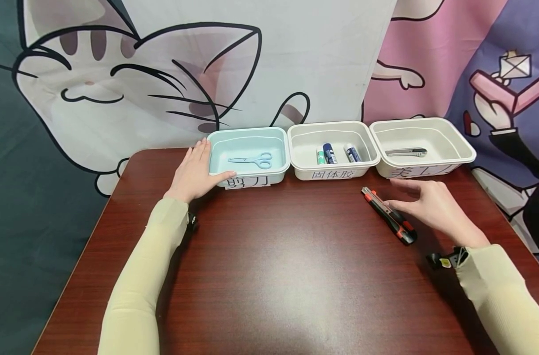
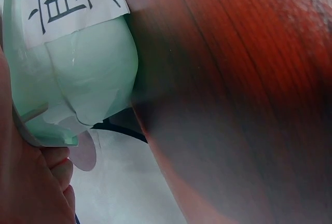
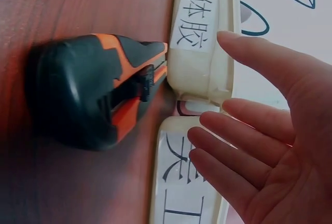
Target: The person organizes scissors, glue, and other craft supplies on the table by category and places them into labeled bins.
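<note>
My left hand rests on the left end of a light blue plastic box, its fingers along the side and the thumb at the front rim. In the left wrist view the box fills the upper left. Pale blue scissors lie inside it. On the table, a black and red utility knife lies at a slant. My right hand hovers just right of it with fingers extended. In the right wrist view that hand holds nothing, apart from the knife.
A cream box in the middle holds several glue sticks. Another cream box at the right holds a grey utility knife. All three boxes carry paper labels and stand along the back of the brown table, before a printed cloth.
</note>
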